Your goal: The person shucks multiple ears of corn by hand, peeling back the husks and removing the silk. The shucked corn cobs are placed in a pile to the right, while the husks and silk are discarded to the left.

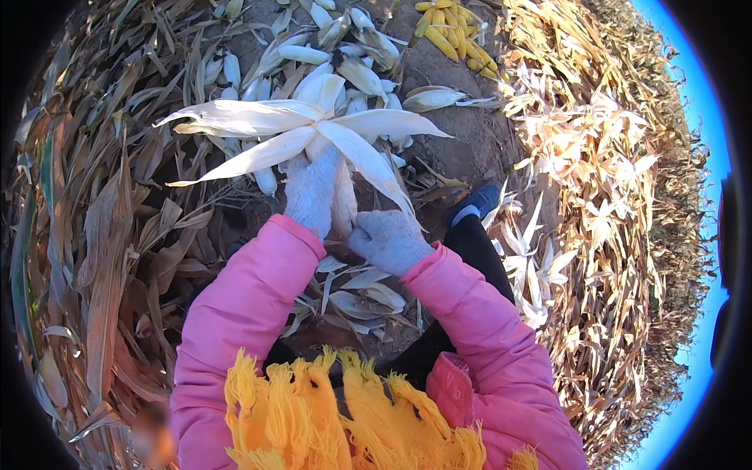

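Observation:
My left hand (312, 187), in a pale knitted glove, grips the base of a spread-open corn husk (321, 124) whose pale leaves fan out like a star. The husk's leaves hide its fingers. My right hand (388, 241), gloved alike, is closed around the lower end of a husk leaf that hangs from the same piece. Whether an ear of corn remains inside the husk cannot be told. Beyond the hands lies a heap of ears in husks (358, 70), with one more husked ear (433, 98) on the soil to its right.
Bare yellow corn cobs (449, 29) are piled at the top right of centre. Dry corn stalks and leaves (106, 235) cover the left side. Discarded open husks (534, 270) lie on the right, others (364, 294) below my hands. My shoe (477, 202) rests on the soil.

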